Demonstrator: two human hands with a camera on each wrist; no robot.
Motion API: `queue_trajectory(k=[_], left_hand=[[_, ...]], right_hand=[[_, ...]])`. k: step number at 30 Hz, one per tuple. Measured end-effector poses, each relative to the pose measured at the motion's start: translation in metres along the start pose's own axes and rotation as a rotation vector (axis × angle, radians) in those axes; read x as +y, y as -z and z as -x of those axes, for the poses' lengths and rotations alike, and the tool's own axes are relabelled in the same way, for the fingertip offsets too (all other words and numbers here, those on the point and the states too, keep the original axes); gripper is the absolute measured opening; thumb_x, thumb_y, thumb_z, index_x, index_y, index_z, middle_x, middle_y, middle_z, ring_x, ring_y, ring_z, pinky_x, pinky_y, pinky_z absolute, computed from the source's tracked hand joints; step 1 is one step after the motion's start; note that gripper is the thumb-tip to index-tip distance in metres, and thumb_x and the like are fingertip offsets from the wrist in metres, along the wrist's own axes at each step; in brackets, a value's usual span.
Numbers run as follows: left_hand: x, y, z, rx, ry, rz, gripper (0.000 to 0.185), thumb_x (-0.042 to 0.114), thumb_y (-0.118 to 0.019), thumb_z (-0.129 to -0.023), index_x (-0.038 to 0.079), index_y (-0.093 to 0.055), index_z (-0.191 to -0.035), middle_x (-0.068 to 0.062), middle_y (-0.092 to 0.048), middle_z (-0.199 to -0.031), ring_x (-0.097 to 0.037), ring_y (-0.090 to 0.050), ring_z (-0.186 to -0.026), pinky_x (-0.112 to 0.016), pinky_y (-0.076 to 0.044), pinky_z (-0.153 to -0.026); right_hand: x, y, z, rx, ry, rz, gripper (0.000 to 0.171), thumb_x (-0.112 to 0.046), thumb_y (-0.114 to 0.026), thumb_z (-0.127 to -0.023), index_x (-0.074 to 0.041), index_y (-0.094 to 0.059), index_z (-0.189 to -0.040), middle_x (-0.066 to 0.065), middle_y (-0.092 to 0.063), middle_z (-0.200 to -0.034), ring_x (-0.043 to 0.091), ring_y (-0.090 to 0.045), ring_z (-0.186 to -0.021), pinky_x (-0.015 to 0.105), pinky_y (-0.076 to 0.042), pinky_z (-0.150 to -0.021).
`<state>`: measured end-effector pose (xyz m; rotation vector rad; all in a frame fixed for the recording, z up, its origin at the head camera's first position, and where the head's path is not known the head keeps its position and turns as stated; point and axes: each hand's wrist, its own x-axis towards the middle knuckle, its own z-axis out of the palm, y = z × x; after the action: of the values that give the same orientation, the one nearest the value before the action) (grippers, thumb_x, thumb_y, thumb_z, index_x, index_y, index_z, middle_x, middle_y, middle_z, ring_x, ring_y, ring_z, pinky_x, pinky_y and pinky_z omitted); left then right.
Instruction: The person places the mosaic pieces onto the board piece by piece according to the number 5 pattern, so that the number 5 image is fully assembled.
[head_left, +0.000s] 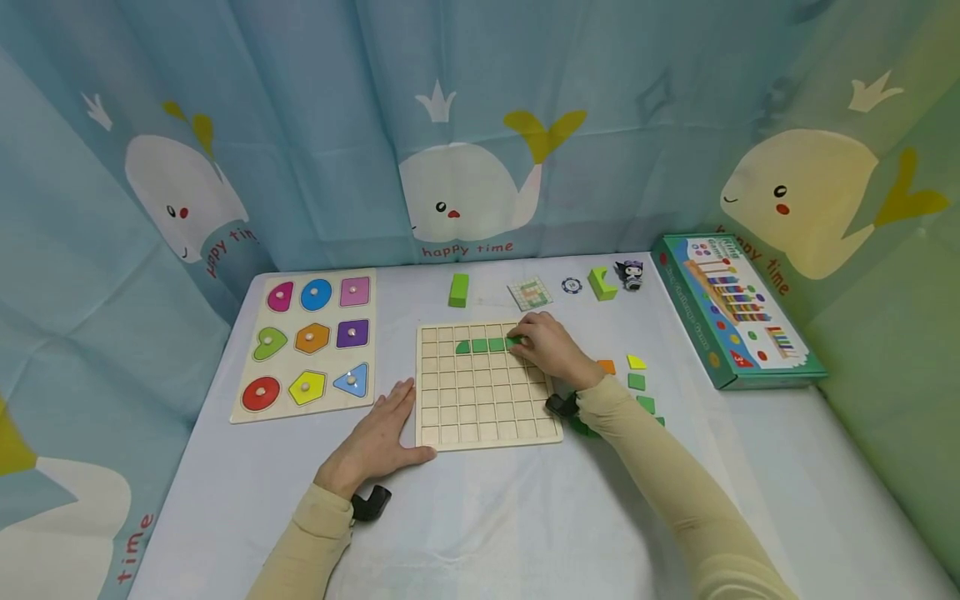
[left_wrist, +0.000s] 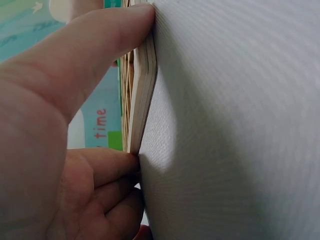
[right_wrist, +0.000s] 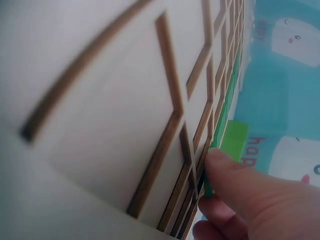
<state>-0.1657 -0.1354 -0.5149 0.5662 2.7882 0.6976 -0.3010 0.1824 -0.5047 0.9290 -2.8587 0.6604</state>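
Note:
A wooden grid board (head_left: 465,410) lies on the white table between both hands. Near its far side, a row of green tiles (head_left: 480,345) sits in the cells, the leftmost one with a rounded corner. My right hand (head_left: 551,346) is at the right end of that row, pinching a green tile (right_wrist: 208,186) between thumb and fingers at the grid; the fingers partly cover it. My left hand (head_left: 381,429) rests at the board's near left corner. Its thumb (left_wrist: 115,35) touches the near edge and its extended index finger lies against the left edge.
A shape puzzle board (head_left: 288,364) lies left. Behind the grid are a green block (head_left: 459,290), a pattern card (head_left: 530,293), a chip (head_left: 572,285), a notched block (head_left: 602,287) and a figurine (head_left: 631,275). Loose tiles (head_left: 636,382) lie by the right forearm; a box (head_left: 738,308) stands beyond.

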Motion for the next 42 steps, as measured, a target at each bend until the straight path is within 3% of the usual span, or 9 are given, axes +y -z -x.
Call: queue_trajectory(k=[10, 21, 28, 32, 42], left_hand=[[0.0, 0.0, 0.0, 0.0, 0.005, 0.007, 0.104, 0.049, -0.077, -0.079, -0.004, -0.024, -0.152, -0.012, -0.015, -0.161, -0.024, -0.012, -0.147, -0.04, -0.012, -0.118], [-0.001, -0.001, 0.0, -0.001, 0.017, 0.005, 0.105, 0.05, -0.077, -0.079, -0.003, -0.024, -0.152, -0.011, -0.014, -0.161, -0.023, -0.012, -0.147, -0.04, -0.012, -0.118], [-0.001, -0.001, 0.0, -0.004, 0.015, -0.005, 0.105, 0.05, -0.077, -0.079, -0.003, -0.024, -0.152, -0.01, -0.014, -0.161, -0.023, -0.012, -0.147, -0.039, -0.012, -0.118], [0.0, -0.001, 0.001, -0.003, 0.011, -0.005, 0.104, 0.05, -0.077, -0.079, -0.004, -0.024, -0.152, -0.011, -0.015, -0.161, -0.024, -0.012, -0.147, -0.04, -0.012, -0.118], [0.0, 0.0, 0.0, -0.005, 0.013, 0.0, 0.104, 0.049, -0.077, -0.079, -0.004, -0.024, -0.152, -0.011, -0.015, -0.161, -0.024, -0.012, -0.147, -0.04, -0.013, -0.118]], right_hand=[[0.0, 0.002, 0.001, 0.0, -0.044, -0.023, 0.03, -0.017, -0.073, -0.09, -0.001, -0.071, -0.115, 0.013, -0.063, -0.109, 0.031, -0.053, -0.1, 0.045, -0.047, -0.082], [0.016, 0.029, 0.016, 0.082, -0.129, -0.133, 0.028, -0.009, -0.067, -0.093, 0.004, -0.068, -0.118, 0.017, -0.064, -0.107, 0.036, -0.052, -0.102, 0.051, -0.045, -0.087], [0.03, 0.034, 0.028, 0.094, -0.203, -0.116, 0.027, -0.009, -0.069, -0.092, 0.005, -0.069, -0.114, 0.018, -0.066, -0.108, 0.035, -0.053, -0.103, 0.05, -0.044, -0.092], [0.038, 0.032, 0.034, 0.091, -0.195, -0.108, 0.028, -0.011, -0.071, -0.091, 0.007, -0.07, -0.112, 0.018, -0.067, -0.105, 0.037, -0.055, -0.103, 0.051, -0.044, -0.092], [0.043, 0.027, 0.041, 0.05, -0.275, -0.064, 0.035, -0.018, -0.074, -0.089, 0.004, -0.069, -0.115, 0.015, -0.065, -0.1, 0.033, -0.054, -0.098, 0.048, -0.043, -0.088]])
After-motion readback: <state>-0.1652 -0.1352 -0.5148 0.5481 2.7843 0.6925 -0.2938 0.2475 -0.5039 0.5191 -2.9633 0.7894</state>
